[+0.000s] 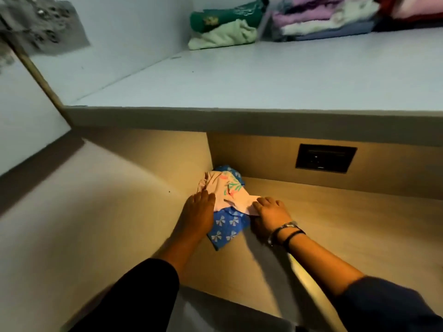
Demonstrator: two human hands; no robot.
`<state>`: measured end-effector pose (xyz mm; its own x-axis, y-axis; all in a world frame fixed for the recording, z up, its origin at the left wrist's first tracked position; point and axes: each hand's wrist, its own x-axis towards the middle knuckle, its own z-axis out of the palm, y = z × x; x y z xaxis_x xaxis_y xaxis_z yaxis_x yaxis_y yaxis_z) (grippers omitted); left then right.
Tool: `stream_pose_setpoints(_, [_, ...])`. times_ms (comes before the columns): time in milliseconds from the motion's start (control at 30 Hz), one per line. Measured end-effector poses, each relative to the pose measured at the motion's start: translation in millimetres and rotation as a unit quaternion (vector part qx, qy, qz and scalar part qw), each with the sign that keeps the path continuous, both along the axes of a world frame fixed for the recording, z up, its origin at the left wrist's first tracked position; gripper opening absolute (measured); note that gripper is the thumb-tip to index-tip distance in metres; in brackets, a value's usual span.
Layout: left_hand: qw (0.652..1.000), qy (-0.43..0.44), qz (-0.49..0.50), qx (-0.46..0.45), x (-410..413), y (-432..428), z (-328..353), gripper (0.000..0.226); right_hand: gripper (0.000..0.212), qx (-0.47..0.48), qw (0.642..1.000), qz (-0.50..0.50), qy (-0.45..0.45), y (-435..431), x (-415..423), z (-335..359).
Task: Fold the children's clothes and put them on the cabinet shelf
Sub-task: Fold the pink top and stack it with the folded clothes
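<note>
A folded pink garment with a flower print (225,190) lies on top of a folded blue garment with white bows (227,226), in the back left corner of the lower wooden cabinet shelf (335,226). My left hand (200,212) rests flat against the left side of the pile, fingers together on the pink cloth. My right hand (271,210) presses down on the pink garment's right edge, fingers bent over the cloth. Both hands touch the pile; neither lifts it.
A white upper shelf (239,80) overhangs the lower one, holding a green folded pile (223,32) and a purple, white and blue stack (323,20) at the back. A dark socket plate (324,161) sits in the back wall. The cabinet's left wall (107,200) stands close by.
</note>
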<state>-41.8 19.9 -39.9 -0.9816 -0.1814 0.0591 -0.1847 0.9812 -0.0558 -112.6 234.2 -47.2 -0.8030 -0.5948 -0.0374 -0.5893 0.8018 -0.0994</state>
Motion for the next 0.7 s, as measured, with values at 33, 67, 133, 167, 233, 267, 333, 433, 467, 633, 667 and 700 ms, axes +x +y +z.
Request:
stream_pose_setpoints(33, [1.000,-0.007,-0.021,-0.013,0,-10,-4,0.056,0.043,0.019,1.000,-0.008,-0.007,-16,-6,-6])
stream_pose_setpoints(67, [0.999,-0.014,-0.037,-0.025,-1,-17,-9,0.053,0.042,0.036,0.999,-0.019,-0.012,-27,-11,-12])
stream_pose_setpoints(133, [0.997,-0.026,-0.049,-0.054,-7,-21,-17,0.051,0.038,0.050,0.998,-0.041,-0.009,-37,-18,-24])
stream_pose_setpoints(167, [0.997,-0.026,-0.045,-0.064,-10,-20,-19,0.049,0.035,0.045,0.998,-0.048,0.002,-39,-19,-29])
stream_pose_setpoints(233, [0.996,-0.024,-0.042,-0.081,-13,-17,-20,0.045,0.028,0.011,0.997,-0.064,0.033,-36,-21,-32])
stream_pose_setpoints(267, [0.995,-0.016,-0.043,-0.085,-14,-17,-21,0.044,0.025,-0.025,0.996,-0.074,0.044,-31,-20,-29])
stream_pose_setpoints(333, [0.998,0.025,-0.044,-0.046,-15,-19,-17,0.044,0.016,-0.140,0.984,-0.095,0.049,-14,-19,-14])
stream_pose_setpoints(433, [0.976,0.168,-0.015,0.139,-16,-15,6,0.028,0.005,-0.311,0.940,-0.123,0.066,20,-19,20])
stream_pose_setpoints(467, [0.945,0.224,0.020,0.237,-15,-10,18,0.021,0.009,-0.359,0.920,-0.133,0.081,32,-17,33])
stream_pose_setpoints(633, [0.820,0.304,0.007,0.485,-6,13,87,0.017,0.011,-0.481,0.855,-0.153,0.121,98,1,101])
stream_pose_setpoints(667, [0.824,0.305,-0.018,0.477,-1,17,102,0.018,0.014,-0.479,0.856,-0.138,0.137,114,7,113])
stream_pose_setpoints(700, [0.828,0.306,-0.036,0.469,3,21,115,0.021,0.016,-0.471,0.861,-0.116,0.151,131,14,124])
